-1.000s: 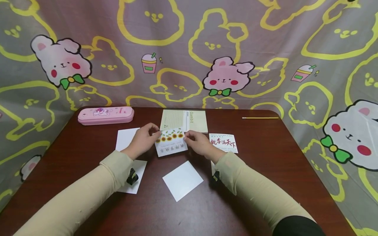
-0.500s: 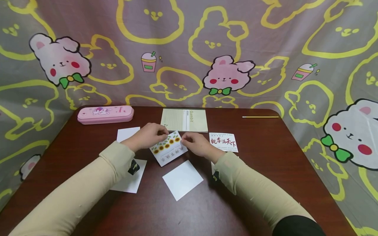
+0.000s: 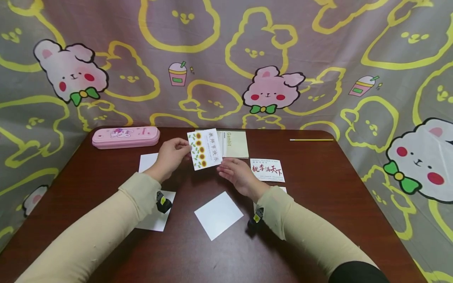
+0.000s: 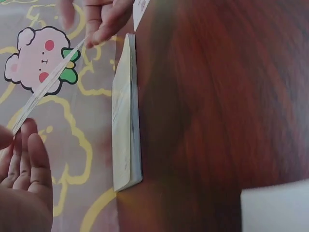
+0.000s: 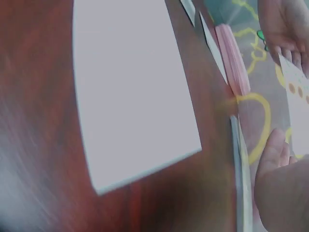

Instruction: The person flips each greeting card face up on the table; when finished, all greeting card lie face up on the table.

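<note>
A greeting card printed with sunflowers [image 3: 202, 151] is held raised above a dark wooden table [image 3: 304, 220], partly hiding a cream "Gambit" notebook [image 3: 237, 144] in the head view. The left hand [image 3: 171, 155] pinches the card's left edge between thumb and fingers; the right hand [image 3: 239, 175], thumb parted from loosely extended fingers, meets its lower right corner. A card with red Chinese characters [image 3: 267, 170] lies to the right, a blank white card [image 3: 218, 215] nearer the person, a pink pencil case [image 3: 125, 137] at far left and a yellow pencil [image 3: 311, 140] at far right.
</note>
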Demonstrator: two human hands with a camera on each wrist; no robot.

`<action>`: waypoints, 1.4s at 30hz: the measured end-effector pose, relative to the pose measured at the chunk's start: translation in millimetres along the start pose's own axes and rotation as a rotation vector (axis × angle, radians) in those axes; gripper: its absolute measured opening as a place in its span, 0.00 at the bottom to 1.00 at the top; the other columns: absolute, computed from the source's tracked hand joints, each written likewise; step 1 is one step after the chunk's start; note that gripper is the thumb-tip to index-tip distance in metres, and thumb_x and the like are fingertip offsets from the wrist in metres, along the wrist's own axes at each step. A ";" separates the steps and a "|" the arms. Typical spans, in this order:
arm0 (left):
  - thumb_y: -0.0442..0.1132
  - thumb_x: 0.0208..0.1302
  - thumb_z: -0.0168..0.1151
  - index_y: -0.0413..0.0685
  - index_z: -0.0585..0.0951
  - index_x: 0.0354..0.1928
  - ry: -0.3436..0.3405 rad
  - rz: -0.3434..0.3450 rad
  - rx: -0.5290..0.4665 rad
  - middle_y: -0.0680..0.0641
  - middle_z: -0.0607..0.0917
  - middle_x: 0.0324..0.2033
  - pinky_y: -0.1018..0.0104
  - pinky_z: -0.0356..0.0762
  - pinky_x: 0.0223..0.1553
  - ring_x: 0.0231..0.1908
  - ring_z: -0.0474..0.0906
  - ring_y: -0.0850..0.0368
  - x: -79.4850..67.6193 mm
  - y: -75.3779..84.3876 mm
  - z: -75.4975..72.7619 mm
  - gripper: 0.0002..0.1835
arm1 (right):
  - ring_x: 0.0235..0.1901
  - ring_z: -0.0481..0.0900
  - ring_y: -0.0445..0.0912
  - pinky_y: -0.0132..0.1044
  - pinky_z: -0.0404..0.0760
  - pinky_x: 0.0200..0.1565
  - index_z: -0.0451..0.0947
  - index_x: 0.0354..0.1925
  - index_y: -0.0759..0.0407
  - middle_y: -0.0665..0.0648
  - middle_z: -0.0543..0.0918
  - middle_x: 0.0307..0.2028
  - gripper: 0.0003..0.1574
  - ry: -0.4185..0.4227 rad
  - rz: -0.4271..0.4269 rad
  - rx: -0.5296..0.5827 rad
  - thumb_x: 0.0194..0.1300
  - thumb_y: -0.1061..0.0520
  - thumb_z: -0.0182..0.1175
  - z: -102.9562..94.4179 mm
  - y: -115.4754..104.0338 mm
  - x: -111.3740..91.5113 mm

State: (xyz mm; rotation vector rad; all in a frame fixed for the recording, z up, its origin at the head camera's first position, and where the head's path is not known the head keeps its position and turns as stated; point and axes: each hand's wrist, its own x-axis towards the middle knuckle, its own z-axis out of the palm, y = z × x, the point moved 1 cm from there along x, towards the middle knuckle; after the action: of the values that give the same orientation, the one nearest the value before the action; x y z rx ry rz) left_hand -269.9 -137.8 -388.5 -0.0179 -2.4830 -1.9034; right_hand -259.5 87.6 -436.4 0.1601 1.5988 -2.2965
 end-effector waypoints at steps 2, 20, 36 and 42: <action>0.30 0.74 0.58 0.27 0.77 0.48 0.013 -0.016 -0.074 0.46 0.84 0.31 0.60 0.86 0.42 0.32 0.82 0.56 -0.6 -0.6 2.9 0.10 | 0.36 0.85 0.43 0.32 0.85 0.46 0.72 0.48 0.69 0.57 0.82 0.37 0.05 -0.013 0.006 0.018 0.77 0.69 0.52 1.4 3.3 -1.8; 0.34 0.76 0.54 0.28 0.79 0.59 -0.028 -0.063 0.011 0.40 0.84 0.42 0.66 0.81 0.36 0.30 0.77 0.60 0.0 -17.0 4.0 0.17 | 0.28 0.83 0.43 0.31 0.85 0.34 0.69 0.42 0.67 0.58 0.80 0.28 0.05 0.020 0.006 -0.205 0.69 0.72 0.53 -16.5 -3.8 0.5; 0.30 0.69 0.60 0.27 0.79 0.56 -0.263 -0.083 0.291 0.40 0.86 0.36 0.60 0.86 0.37 0.29 0.84 0.54 -3.5 -38.6 29.8 0.17 | 0.36 0.82 0.45 0.36 0.85 0.42 0.79 0.51 0.73 0.61 0.83 0.42 0.13 0.215 -0.046 -0.515 0.70 0.67 0.60 -36.8 -6.7 3.8; 0.30 0.72 0.53 0.22 0.77 0.58 -0.289 -0.200 0.110 0.35 0.84 0.44 0.65 0.85 0.38 0.34 0.82 0.55 -3.0 -44.0 36.8 0.18 | 0.39 0.83 0.48 0.39 0.86 0.44 0.78 0.56 0.75 0.64 0.83 0.45 0.18 0.191 0.020 -0.550 0.70 0.67 0.56 -42.6 -8.5 2.9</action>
State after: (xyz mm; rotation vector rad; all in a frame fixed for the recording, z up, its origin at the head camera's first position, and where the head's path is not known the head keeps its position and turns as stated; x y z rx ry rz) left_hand -267.8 -113.7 -440.5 -0.0488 -2.8768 -1.9566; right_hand -269.2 129.1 -445.0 0.2605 2.2436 -1.7828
